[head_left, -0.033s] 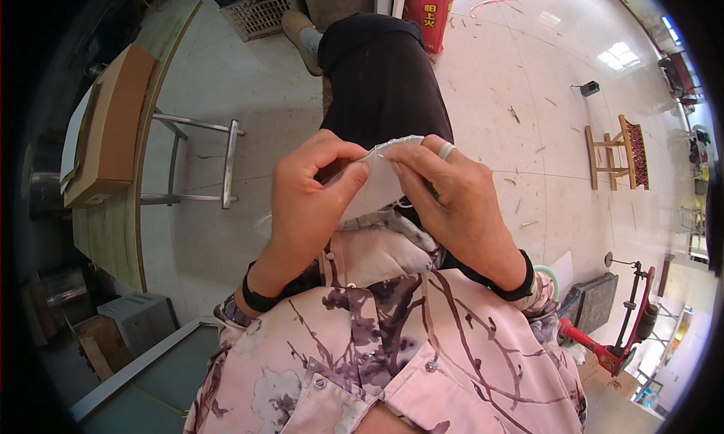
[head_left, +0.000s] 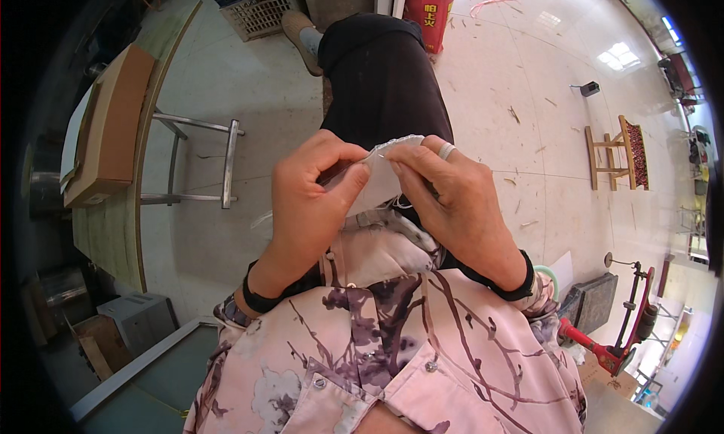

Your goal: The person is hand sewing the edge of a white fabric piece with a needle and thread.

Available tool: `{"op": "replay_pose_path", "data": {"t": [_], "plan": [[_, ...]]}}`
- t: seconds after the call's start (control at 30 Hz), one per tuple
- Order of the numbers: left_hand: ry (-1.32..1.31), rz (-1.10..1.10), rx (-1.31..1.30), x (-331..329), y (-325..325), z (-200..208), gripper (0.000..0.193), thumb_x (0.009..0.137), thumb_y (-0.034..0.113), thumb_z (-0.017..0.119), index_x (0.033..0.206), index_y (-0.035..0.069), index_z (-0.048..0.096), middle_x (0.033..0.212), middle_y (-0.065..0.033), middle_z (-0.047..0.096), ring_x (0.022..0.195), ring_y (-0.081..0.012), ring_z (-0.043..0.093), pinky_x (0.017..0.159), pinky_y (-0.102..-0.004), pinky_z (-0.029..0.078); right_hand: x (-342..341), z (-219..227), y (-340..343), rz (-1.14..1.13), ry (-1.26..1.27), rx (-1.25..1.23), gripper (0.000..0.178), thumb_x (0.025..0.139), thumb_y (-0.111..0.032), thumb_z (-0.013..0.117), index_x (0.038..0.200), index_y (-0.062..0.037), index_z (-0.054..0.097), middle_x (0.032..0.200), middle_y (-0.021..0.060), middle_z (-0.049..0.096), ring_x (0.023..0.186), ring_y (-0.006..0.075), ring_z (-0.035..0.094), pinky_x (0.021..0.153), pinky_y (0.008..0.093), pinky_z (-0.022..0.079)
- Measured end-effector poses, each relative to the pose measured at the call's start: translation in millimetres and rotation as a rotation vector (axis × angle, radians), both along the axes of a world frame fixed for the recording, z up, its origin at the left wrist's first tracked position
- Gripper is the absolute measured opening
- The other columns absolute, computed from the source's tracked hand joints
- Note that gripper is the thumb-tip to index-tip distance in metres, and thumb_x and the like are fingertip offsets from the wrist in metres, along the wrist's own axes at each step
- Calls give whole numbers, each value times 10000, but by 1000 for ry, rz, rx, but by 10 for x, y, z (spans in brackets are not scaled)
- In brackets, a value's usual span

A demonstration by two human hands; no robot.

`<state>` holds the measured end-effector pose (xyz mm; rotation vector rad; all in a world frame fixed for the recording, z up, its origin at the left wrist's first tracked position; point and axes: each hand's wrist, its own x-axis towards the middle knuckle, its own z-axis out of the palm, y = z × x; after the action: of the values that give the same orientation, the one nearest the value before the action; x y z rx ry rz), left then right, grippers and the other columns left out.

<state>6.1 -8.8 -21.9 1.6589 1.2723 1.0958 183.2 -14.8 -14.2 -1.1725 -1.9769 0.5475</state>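
The translucent sheet [head_left: 383, 184] sits pinched between 2 hands [head_left: 308, 189] [head_left: 456, 195].

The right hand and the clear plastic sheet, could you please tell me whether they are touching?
Touching: in the head view, the right hand pinches the clear plastic sheet near its upper edge with thumb and fingertip.

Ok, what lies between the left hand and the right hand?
In the head view, a thin translucent sheet spans the gap between the left hand and right hand, pinched by both.
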Motion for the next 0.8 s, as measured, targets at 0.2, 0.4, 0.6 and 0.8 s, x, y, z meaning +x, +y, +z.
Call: {"op": "replay_pose_path", "data": {"t": [0.2, 0.4, 0.6, 0.8], "plan": [[134, 89, 298, 83, -80, -21, 144, 673, -59, 659, 794, 11, 624, 727, -95, 565, 631, -241, 561, 559, -307, 440, -29, 35, -37, -6, 24, -93, 96, 816, -51, 577, 908, -38, 602, 797, 171, 608, 686, 349, 604, 562, 405, 481], [166, 99, 362, 106, -126, -44, 140, 665, -72, 653, 768, 12, 609, 713, -88, 563, 637, -247, 559, 551, -322, 436, -57, 17, -35, -3, 113, -144, 91, 798, -73, 606, 877, -27, 598, 726, 185, 610, 647, 358, 606, 564, 393, 487], [170, 86, 327, 108, -153, -90, 139, 660, -77, 646, 751, 13, 593, 701, -84, 550, 622, -250, 544, 546, -331, 426, -73, -14, -9, -31, 189, -256, 77, 779, -23, 636, 839, 24, 626, 606, 42, 542, 562, 52, 451, 517, 230, 389], [169, 79, 301, 118, -171, -116, 136, 661, -75, 642, 750, 11, 586, 715, -86, 549, 624, -253, 537, 547, -331, 422, -99, -35, 43, -7, 200, -312, 57, 789, -18, 604, 779, 36, 592, 594, 5, 500, 575, 26, 409, 503, 211, 362]]}}
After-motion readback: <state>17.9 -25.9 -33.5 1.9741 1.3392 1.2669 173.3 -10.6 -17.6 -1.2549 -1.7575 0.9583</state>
